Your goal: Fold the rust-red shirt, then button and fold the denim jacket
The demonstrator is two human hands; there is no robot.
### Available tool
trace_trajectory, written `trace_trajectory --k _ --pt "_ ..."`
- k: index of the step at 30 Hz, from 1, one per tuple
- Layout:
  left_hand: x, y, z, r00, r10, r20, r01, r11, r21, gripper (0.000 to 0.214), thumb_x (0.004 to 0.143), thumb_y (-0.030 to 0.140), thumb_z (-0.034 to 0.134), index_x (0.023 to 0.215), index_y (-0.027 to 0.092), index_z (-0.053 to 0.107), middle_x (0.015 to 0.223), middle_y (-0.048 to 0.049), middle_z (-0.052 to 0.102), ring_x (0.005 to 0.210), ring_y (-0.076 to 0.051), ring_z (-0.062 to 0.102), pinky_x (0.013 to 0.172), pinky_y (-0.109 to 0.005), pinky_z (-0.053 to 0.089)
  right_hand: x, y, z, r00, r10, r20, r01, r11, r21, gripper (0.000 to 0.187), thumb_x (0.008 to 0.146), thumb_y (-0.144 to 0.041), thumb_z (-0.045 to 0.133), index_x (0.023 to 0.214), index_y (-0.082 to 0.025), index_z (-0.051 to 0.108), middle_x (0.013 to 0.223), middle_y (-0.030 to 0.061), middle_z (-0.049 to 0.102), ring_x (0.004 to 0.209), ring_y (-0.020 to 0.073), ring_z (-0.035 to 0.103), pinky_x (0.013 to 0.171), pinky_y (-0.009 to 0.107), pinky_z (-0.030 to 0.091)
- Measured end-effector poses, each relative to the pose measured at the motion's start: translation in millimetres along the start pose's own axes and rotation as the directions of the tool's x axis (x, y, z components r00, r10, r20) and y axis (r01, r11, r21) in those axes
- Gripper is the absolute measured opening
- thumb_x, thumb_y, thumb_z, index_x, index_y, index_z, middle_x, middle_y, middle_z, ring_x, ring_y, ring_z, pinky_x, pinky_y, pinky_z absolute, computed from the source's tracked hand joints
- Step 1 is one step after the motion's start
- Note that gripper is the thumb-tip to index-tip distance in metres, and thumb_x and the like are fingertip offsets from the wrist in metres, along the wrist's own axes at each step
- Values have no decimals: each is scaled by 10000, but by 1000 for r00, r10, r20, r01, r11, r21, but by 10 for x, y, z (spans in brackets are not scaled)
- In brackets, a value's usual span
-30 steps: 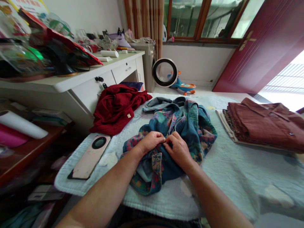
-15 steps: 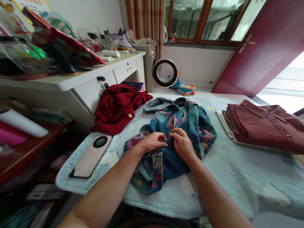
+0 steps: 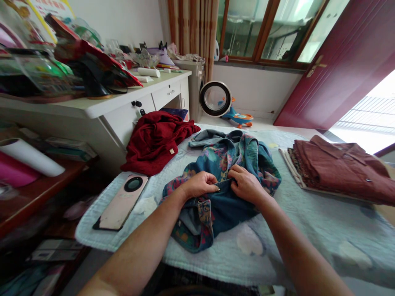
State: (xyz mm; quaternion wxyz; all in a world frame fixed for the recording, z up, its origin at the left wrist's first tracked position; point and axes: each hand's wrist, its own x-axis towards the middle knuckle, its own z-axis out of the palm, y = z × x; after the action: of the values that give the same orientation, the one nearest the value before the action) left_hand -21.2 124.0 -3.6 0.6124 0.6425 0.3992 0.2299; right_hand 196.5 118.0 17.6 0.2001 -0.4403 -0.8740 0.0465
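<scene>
A crumpled blue denim shirt (image 3: pixel 228 205) with a floral print lies in front of me, its collar toward the far side. My left hand (image 3: pixel 202 183) pinches the edge of its front, with a small metallic button at the fingertips. Just to the right, my right hand (image 3: pixel 245 183) grips the same edge with bent fingers, a short stretch of cloth running between the two hands. One cuff with floral trim hangs loose below my left wrist. The fingertips of my right hand are partly hidden in the folds.
A light blue quilted cover (image 3: pixel 296 230) lies beneath the shirt. Left are a dark red garment (image 3: pixel 154 142) and a phone (image 3: pixel 121 201); right is a stack of folded brown clothes (image 3: pixel 342 168). A cluttered white desk (image 3: pixel 123 100) and a washing machine with its door (image 3: pixel 215 98) open stand behind.
My right hand has slid a little to the right along the shirt's edge, widening the gap between my hands. My left hand keeps its pinch. The view has shifted slightly.
</scene>
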Motion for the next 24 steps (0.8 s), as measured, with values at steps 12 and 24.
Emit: trace_trajectory --k 12,24 --pt "53 -124 -11 995 -98 6 97 994 43 270 674 362 717 797 169 572 623 70 487 528 -80 430 490 -198 339 115 268 103 985 52 -166 -36 995 96 239 790 -81 504 927 -210 652 925 32 548 833 167 556 791 289 474" --pt "228 471 47 967 237 -93 -124 757 641 305 816 122 493 1030 185 701 1052 -82 686 1014 -219 602 955 -295 415 -23 268 223 965 96 -245 -14 949 316 252 869 -90 437 949 -217 640 964 46 600 897 176 595 832 303 482"
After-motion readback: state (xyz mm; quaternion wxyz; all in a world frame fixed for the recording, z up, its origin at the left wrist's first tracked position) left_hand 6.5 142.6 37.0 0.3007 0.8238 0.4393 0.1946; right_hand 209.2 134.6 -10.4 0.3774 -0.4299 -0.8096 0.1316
